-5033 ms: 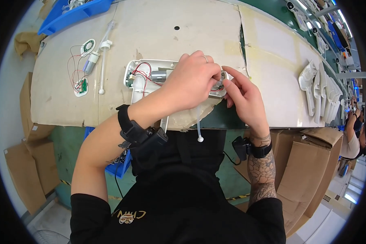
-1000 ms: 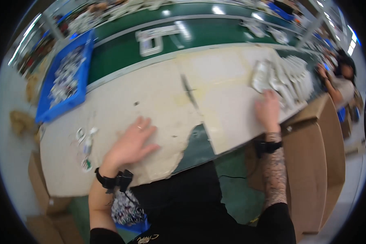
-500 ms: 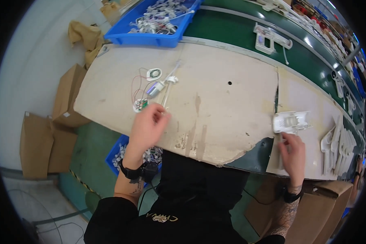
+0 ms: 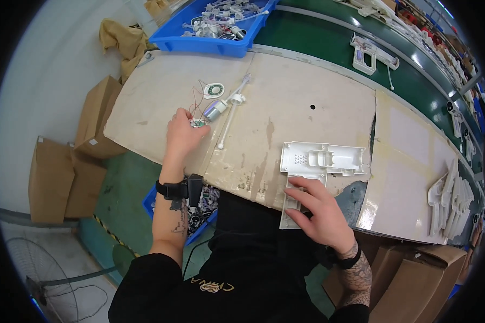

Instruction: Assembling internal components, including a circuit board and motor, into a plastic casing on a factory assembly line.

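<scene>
Left hand (image 4: 185,135) at board (image 4: 198,123), grip unclear; right hand (image 4: 324,218) grasps shell (image 4: 302,151), hollow up, front edge of worktop (image 4: 337,113). Likely gathering parts; next move calls for lifting board and motor (image 4: 215,110) together.

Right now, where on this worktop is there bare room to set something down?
The worktop is bare between the ball-ended rod and the white shell under the right hand, and between the dark seam and the stacked white parts on the right. It's crowded by the left hand, around the wired motor, and inside the upper blue bin.
</scene>
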Tool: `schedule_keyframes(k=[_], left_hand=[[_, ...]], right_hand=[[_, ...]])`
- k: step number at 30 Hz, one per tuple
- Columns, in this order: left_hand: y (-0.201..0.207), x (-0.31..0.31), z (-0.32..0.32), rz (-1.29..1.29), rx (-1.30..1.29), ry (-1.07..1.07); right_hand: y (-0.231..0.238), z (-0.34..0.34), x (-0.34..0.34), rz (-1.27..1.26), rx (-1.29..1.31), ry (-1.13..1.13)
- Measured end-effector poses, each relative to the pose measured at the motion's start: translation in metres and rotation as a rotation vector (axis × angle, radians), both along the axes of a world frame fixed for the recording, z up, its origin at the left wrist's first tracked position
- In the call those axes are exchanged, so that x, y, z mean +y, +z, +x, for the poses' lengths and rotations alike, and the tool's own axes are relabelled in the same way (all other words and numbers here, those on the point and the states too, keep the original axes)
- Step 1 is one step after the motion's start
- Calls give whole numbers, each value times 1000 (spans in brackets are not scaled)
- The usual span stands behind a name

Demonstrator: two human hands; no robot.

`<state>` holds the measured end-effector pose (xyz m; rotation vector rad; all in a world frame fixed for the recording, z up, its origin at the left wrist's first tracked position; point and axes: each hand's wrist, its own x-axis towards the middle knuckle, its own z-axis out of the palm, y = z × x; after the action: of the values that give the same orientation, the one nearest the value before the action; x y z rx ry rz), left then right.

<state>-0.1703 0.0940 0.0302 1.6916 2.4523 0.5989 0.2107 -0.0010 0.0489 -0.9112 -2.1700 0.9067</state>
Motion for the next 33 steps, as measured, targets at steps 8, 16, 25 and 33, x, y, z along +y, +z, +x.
schedule_keyframes(k=[8, 16, 25, 33], left_hand=[[51, 11, 1, 144, -751, -302], [100, 52, 15, 29, -1354, -487], [146, 68, 113, 59, -1804, -512], [158, 90, 180, -61, -2069, -630]], right_hand=[[-3, 6, -2, 42, -45, -72], [21, -10, 12, 152, -52, -71], [25, -107, 91, -884, 937, 54], [34, -55, 170, -870, 1598, 92]])
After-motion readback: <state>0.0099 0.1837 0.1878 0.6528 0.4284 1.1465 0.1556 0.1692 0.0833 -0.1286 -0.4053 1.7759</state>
